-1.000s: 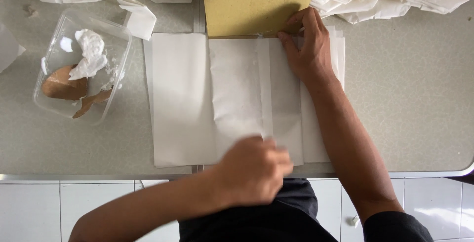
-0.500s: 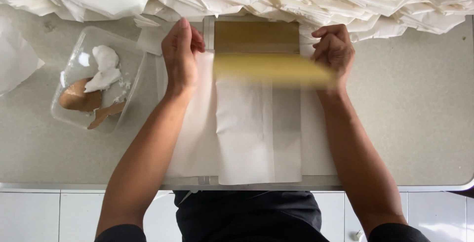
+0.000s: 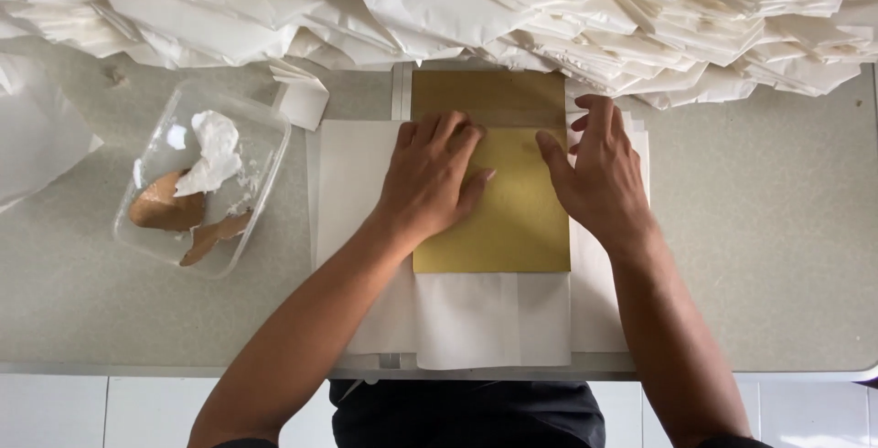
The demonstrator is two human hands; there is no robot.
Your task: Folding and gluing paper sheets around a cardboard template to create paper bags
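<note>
A yellow-brown card board lies flat on a stack of white paper sheets in the middle of the grey table. My left hand rests palm down on the board's left part, fingers spread. My right hand presses flat at the board's right edge, partly over the white paper. A darker yellow-brown board lies just beyond, under the flat one. Neither hand grips anything.
A clear plastic tub with white paste and brown bits stands at the left. A big heap of folded white paper fills the far side of the table. More white paper lies at the far left. The table's front edge runs near my body.
The yellow-brown board came down from upright onto the white sheets. Both hands moved from its upper corners to lie flat on it.
</note>
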